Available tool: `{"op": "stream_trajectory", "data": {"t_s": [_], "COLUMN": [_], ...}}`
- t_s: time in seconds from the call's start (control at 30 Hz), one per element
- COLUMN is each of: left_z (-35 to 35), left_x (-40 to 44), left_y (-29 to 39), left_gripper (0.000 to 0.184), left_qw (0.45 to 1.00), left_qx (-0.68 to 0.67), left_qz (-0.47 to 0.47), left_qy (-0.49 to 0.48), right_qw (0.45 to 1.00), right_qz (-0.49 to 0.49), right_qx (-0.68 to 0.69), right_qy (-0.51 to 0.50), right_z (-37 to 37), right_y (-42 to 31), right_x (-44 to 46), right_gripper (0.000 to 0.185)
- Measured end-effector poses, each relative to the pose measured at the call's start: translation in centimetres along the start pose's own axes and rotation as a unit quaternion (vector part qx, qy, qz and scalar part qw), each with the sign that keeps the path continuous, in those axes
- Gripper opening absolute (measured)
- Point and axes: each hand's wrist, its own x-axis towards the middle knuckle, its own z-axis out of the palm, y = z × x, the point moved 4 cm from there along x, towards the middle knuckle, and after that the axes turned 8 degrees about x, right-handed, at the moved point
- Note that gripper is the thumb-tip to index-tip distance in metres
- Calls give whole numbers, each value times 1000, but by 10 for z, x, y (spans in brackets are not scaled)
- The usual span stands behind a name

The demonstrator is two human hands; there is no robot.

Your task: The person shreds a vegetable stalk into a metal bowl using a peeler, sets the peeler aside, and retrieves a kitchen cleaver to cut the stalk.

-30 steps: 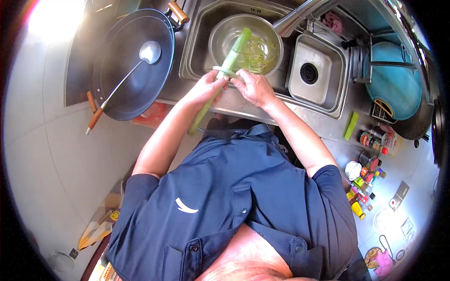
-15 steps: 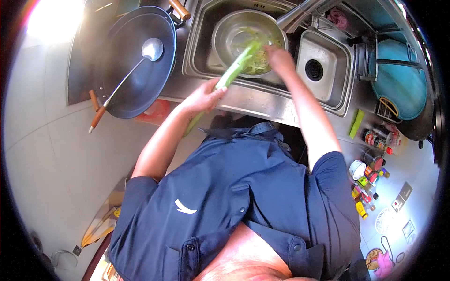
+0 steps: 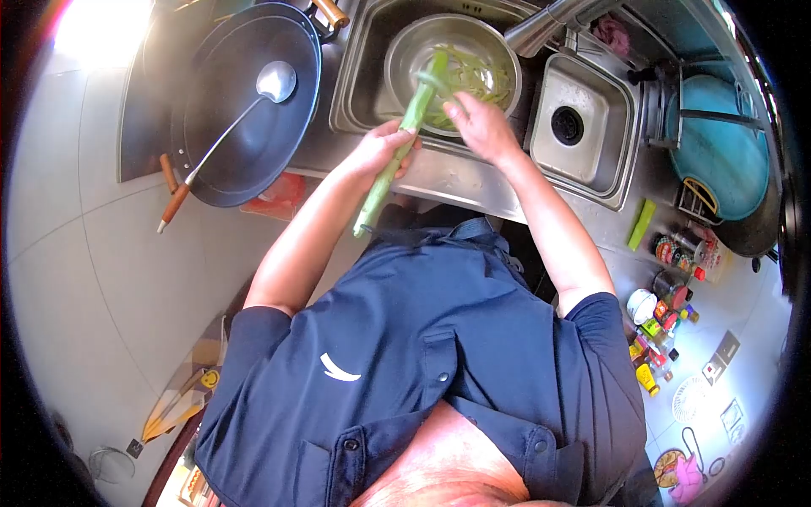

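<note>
A long green stalk (image 3: pixel 397 160) slants from near my waist up over a metal bowl (image 3: pixel 405 42). My left hand (image 3: pixel 387 150) is wrapped round its middle. My right hand (image 3: pixel 481 127) is closed on a pale peeler, whose blurred head lies across the stalk's upper part, over the bowl. Thin green peelings (image 3: pixel 486 80) lie inside the bowl, which stands in the larger sink basin (image 3: pixel 346 101).
On the left is a dark wok (image 3: pixel 228 144) with a metal ladle (image 3: pixel 275 82) in it. The faucet (image 3: pixel 532 34) reaches in above a smaller basin (image 3: pixel 583 156). A short green piece (image 3: pixel 641 225) and several bottles (image 3: pixel 649 379) are at the right.
My right hand went over the bowl's right side, then came back to the stalk. The stalk now stands at a steeper angle in my left hand.
</note>
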Motion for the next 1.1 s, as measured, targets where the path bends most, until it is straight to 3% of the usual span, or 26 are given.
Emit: {"op": "stream_trajectory", "data": {"t_s": [0.07, 0.27, 0.37, 0.4, 0.43, 0.47, 0.6, 0.67, 0.73, 0.8, 0.87, 0.9, 1.03, 1.1], "left_z": [3, 13, 20, 20, 18, 17, 11, 7, 10, 11, 12, 13, 17, 18], "left_x": [0, -10, -22, -25, -30, -34, -34, -28, -26, -19, -14, -13, -20, -27], "left_y": [3, 5, 10, 8, 3, 0, -7, -8, -4, -1, 0, 0, 2, 3], "left_gripper": [31, 25, 24, 24, 24, 24, 26, 26, 24, 23, 23, 26, 38, 40], "left_qw": [1000, 998, 996, 996, 997, 997, 991, 990, 980, 978, 975, 976, 986, 985], "left_qx": [-2, -35, -67, -66, -48, -30, -118, -128, -172, -185, -198, -192, -149, -142], "left_qz": [-11, -6, 14, 14, 3, -8, -18, -20, -23, -15, -8, -4, -19, -10], "left_qy": [-12, -50, -62, -62, -64, -65, -64, -62, -93, -97, -101, -99, -75, -94], "right_qw": [995, 989, 1000, 991, 988, 985, 976, 981, 999, 999, 991, 995, 991, 996], "right_qz": [-79, -140, -20, 130, 143, 96, 74, 52, 48, -15, -106, -58, -97, -72], "right_qx": [62, 44, -2, 7, -46, -92, -116, -91, -12, 38, 85, 76, 62, 45], "right_qy": [-14, -33, 24, -11, 22, 106, 168, 165, 17, -19, -2, -37, -66, -27], "right_z": [12, 26, 21, 11, -2, -11, -39, -30, -5, 15, 32, 35, 29, 23], "right_y": [-10, -3, 31, 58, 81, 102, 84, 68, 45, 14, 4, -2, -11, 8], "right_x": [-11, -23, -10, 9, 20, 31, 31, 23, 7, -13, -25, -30, -36, -25], "right_gripper": [38, 36, 56, 62, 63, 61, 53, 48, 46, 44, 41, 37, 31, 34]}}
